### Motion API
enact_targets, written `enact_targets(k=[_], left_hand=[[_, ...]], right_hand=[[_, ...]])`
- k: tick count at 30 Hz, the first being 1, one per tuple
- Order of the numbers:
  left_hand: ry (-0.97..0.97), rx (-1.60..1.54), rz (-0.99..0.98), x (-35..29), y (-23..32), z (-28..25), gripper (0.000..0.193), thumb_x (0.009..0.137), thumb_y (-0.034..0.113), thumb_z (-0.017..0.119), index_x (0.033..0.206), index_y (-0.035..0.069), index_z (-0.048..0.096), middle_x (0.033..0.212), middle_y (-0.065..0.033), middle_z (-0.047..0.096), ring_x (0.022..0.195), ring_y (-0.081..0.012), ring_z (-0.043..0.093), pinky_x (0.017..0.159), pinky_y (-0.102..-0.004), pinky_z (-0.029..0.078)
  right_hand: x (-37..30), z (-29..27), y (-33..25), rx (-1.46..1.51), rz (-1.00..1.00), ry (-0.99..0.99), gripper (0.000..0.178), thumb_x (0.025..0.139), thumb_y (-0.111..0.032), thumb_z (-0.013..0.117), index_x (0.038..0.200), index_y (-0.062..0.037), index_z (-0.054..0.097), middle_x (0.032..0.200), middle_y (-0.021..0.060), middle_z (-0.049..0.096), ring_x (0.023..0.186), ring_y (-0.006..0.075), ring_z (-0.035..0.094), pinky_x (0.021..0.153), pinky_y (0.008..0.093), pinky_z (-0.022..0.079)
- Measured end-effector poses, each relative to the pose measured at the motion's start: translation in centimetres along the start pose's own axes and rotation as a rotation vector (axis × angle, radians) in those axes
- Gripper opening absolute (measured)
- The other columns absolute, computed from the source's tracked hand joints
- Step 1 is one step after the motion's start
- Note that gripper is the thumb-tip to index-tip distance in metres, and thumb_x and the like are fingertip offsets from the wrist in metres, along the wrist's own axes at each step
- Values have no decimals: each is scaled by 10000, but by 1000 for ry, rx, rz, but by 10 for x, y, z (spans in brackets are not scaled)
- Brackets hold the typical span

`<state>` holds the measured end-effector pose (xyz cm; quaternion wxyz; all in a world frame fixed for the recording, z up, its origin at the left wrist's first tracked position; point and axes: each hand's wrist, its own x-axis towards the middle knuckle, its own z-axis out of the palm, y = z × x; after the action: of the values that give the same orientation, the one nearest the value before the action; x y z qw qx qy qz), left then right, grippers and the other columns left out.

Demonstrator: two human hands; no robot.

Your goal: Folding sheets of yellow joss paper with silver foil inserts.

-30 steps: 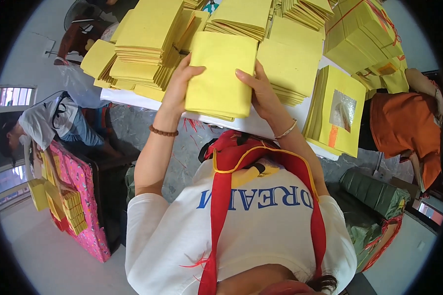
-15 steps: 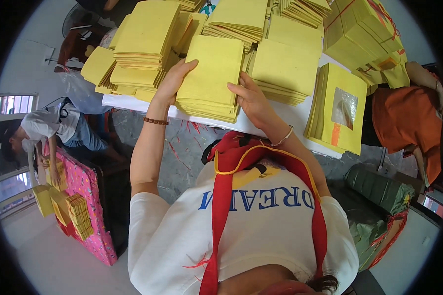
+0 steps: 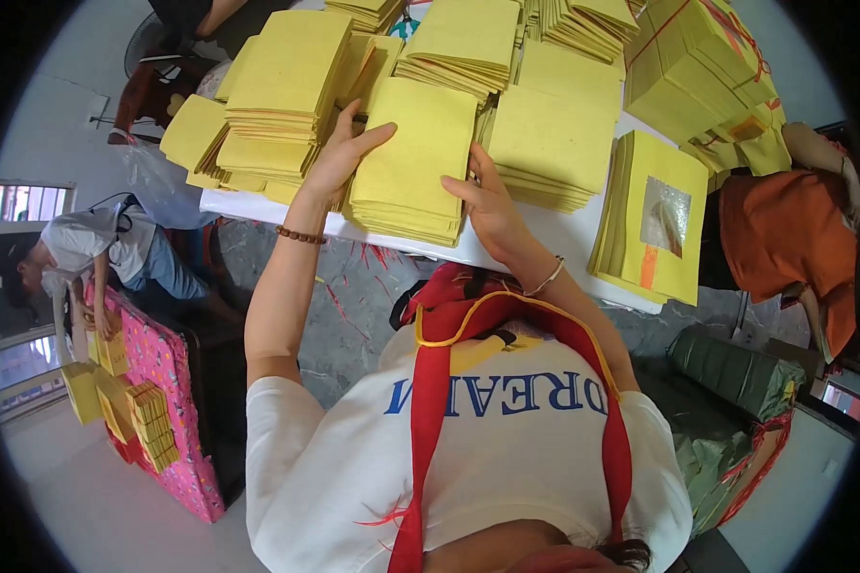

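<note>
A stack of folded yellow paper (image 3: pixel 417 160) lies at the near edge of the white-topped table (image 3: pixel 571 231). My left hand (image 3: pixel 342 158) grips its left side, thumb over the top and index finger raised apart from it. On the right side, my right hand (image 3: pixel 495 208) has its thumb on the stack's edge and its fingers along the far part of that side. Another yellow stack (image 3: pixel 551 134) lies just right of my right hand. Left of my left hand rises a taller yellow pile (image 3: pixel 287 72). The undersides of my fingers are hidden.
A yellow stack with a clear plastic patch (image 3: pixel 652 196) stands at the table's right end, near tied yellow bundles (image 3: pixel 688 53). A person in white (image 3: pixel 105 234) works at a pink-covered table (image 3: pixel 162 363) on the left. Someone in orange (image 3: pixel 784 229) is at the right. Green wrapped packages (image 3: pixel 736 372) sit behind.
The stack sits slightly lower in the picture, along with the whole table. My left index finger has lifted away from the thumb, and my right fingers have shifted a little along the side.
</note>
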<state>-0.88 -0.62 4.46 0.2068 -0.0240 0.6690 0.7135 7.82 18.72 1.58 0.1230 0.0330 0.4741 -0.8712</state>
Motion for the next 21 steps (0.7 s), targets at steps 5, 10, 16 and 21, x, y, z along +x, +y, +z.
enact_targets(k=[5,10,16,21], left_hand=[[119,202,291,-19,-2,7,842,804,253,677,1429,12,168,1341,-253,375,1236,-312,393,1007,-401,339],[337,1306,830,-65,19,43,531,836,296,592,1324,141,450,1380,-171,375,1260,-378,346,1012,-481,280],[-31,907,514,-28,-55,-21,509,921,325,484,1385,142,379,1473,-144,250,1345,-326,264,1071,-401,258],[-36,940,447,-32,-42,-12,525,916,338,513,1380,126,389,1493,-139,208,1365,-286,240,1075,-356,260]], right_hand=[[-5,3,0,23,-48,-12,872,831,-115,623,1441,0,11,1417,153,276,1248,221,367,1016,316,324],[-6,-1,-3,-108,-114,-71,910,832,-112,618,1440,5,-48,1457,158,207,1318,220,263,1061,309,249],[-26,0,-20,-279,-40,-129,919,822,-121,630,1439,16,-38,1469,175,189,1349,211,206,1075,307,216],[-13,-21,-10,-95,217,-192,872,816,-148,630,1443,10,45,1487,218,140,1356,247,213,1085,314,197]])
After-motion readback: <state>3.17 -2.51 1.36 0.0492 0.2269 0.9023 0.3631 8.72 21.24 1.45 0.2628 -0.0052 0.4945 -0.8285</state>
